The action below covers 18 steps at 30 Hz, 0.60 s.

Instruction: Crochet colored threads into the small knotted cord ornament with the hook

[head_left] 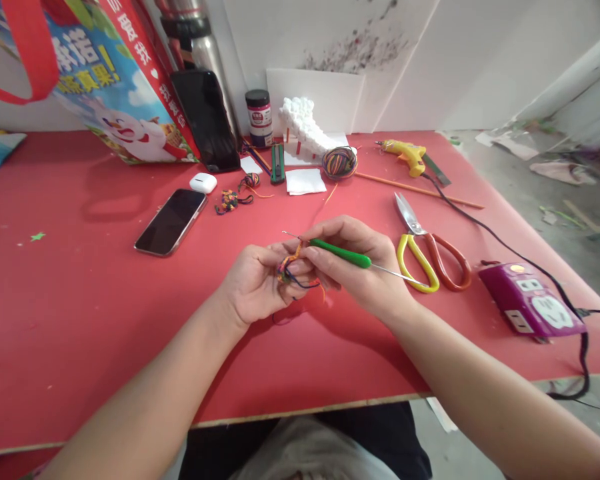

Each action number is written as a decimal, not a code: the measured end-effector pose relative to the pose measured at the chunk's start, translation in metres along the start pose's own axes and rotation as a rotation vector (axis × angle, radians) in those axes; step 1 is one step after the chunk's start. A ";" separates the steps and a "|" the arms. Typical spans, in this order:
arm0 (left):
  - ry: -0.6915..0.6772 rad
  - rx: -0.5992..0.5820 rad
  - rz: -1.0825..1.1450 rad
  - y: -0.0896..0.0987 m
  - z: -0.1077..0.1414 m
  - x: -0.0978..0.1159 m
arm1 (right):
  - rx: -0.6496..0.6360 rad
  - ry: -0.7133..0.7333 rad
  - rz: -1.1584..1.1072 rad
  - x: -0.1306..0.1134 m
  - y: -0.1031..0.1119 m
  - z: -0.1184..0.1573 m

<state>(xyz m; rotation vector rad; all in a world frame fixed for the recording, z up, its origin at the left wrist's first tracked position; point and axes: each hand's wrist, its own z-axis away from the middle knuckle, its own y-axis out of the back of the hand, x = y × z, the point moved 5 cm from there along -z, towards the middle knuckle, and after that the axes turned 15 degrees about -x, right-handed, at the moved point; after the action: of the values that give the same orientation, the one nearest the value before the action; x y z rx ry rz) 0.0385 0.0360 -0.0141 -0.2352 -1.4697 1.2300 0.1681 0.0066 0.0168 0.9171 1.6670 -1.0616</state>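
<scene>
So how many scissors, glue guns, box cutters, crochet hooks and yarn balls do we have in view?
Scissors: 1
Glue gun: 1
Box cutter: 1
Crochet hook: 1
Yarn balls: 2, large ball and small ball
Total: 6

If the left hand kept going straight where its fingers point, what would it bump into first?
Probably the right hand, which holds the green hook just beside the left hand. They may already be touching; the picture doesn't show the depth clearly.
</scene>
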 end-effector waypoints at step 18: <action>-0.103 0.173 0.053 0.010 0.006 0.005 | 0.010 -0.037 0.098 0.002 0.007 -0.004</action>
<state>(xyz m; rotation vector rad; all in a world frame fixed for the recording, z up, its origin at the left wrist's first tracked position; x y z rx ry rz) 0.0275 0.0408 -0.0178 -0.0954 -1.4422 1.4216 0.1722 0.0127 0.0142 0.9705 1.5713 -1.0154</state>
